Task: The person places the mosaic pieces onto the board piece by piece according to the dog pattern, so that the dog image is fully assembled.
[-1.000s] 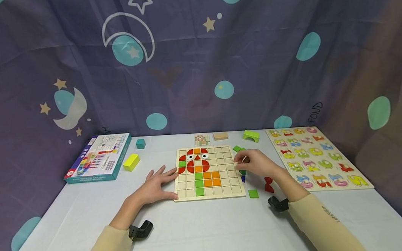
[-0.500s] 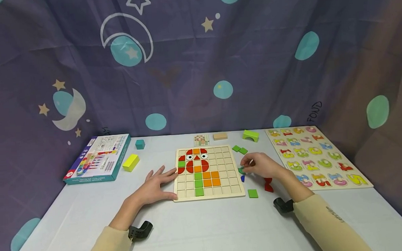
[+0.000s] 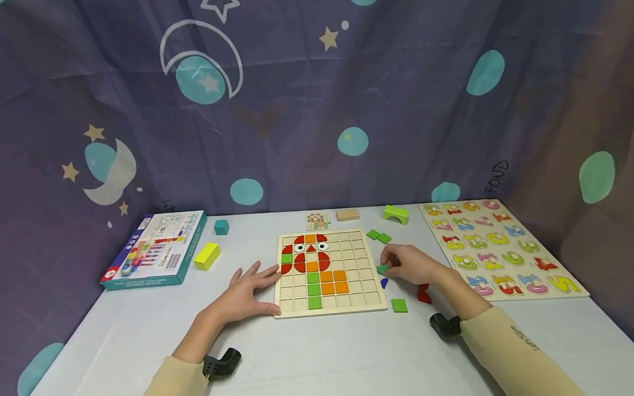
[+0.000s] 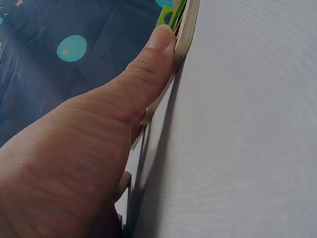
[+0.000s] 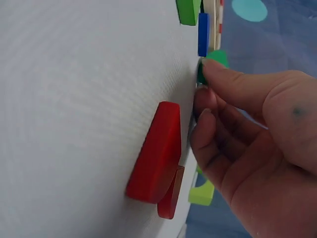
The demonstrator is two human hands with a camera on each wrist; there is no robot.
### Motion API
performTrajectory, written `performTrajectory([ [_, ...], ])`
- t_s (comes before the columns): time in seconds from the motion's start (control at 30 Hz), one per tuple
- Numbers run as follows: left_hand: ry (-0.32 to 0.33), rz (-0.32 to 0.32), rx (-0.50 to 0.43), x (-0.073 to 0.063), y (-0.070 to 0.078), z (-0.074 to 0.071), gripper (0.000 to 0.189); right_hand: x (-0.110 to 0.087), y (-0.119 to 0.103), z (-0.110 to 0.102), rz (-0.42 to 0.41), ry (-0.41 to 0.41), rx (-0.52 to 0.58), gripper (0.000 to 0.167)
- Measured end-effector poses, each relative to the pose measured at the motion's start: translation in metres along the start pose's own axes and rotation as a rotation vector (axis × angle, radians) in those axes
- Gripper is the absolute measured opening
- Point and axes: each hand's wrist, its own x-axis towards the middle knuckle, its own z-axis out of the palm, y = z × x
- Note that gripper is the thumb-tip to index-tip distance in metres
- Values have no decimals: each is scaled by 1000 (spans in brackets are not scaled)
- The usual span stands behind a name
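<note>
A wooden grid board (image 3: 354, 292) lies mid-table, with red, orange and green tiles and two eye tiles set in its squares. My left hand (image 3: 249, 292) rests at its left side with fingers spread; in the left wrist view the thumb (image 4: 148, 64) presses the board's edge. Just right of the board, my right hand (image 3: 413, 263) pinches a small dark green piece (image 3: 382, 269) between thumb and fingers, low at the table. A blue piece (image 5: 203, 34) lies beside that green one. Red pieces (image 3: 423, 294) lie close below the right hand.
A light green square (image 3: 400, 305) lies near the board's lower right corner, and two green tiles (image 3: 378, 236) at its upper right. Behind stand a picture card (image 3: 318, 221), a wooden block (image 3: 348, 215) and a green arch (image 3: 395, 213). A box (image 3: 155, 248) sits left, a number puzzle (image 3: 492, 251) right.
My right hand has moved from the board's right edge slightly right and down, uncovering two green tiles, and now pinches the dark green piece. The left hand stays put.
</note>
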Motion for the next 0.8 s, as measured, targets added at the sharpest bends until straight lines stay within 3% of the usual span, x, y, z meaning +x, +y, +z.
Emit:
performTrajectory([
  [0.33, 1, 1, 0, -1, 0, -1, 89, -2, -3, -4, -70, 32, 106, 15],
  [0.53, 2, -1, 6, 0, 0, -1, 90, 1, -13, -3, -87, 45, 105, 18],
  [0.8, -1, 5, 1, 0, 0, -1, 90, 7, -23, 3, -124, 2, 86, 15],
])
